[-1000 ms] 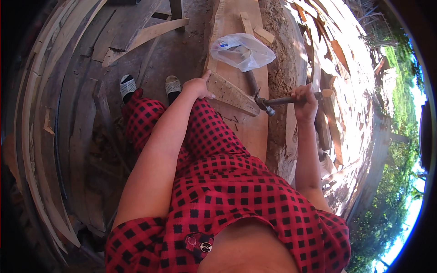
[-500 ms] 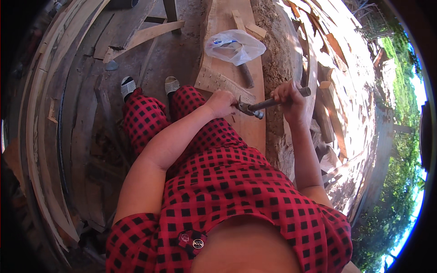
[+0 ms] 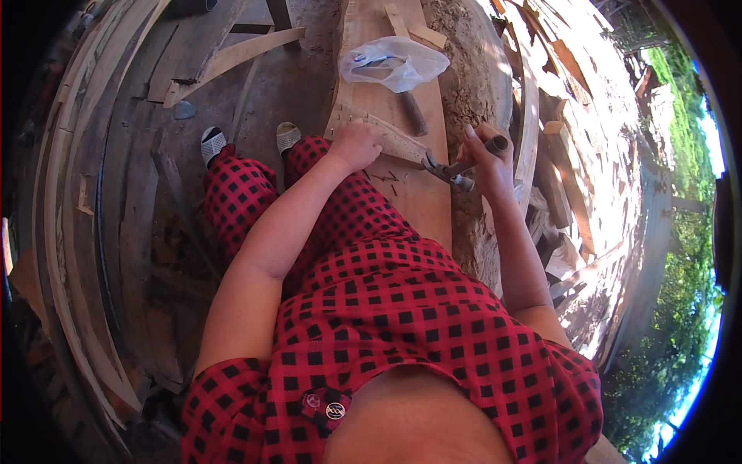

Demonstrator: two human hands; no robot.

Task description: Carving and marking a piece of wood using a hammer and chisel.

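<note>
My left hand presses down on a narrow wooden strip lying across a wide plank. My right hand grips the metal handle of a claw hammer, whose head sits just above the plank beside the strip's right end. A few small nails lie on the plank near the left hand.
A clear plastic bag and a wooden-handled tool lie farther along the plank. Stacks of boards curve along the left; scrap wood and sawdust pile up on the right. My feet in sandals rest on the dirt floor.
The hammer has come down from a raised position to just above the plank. My left hand has stayed on the strip while the view shifted.
</note>
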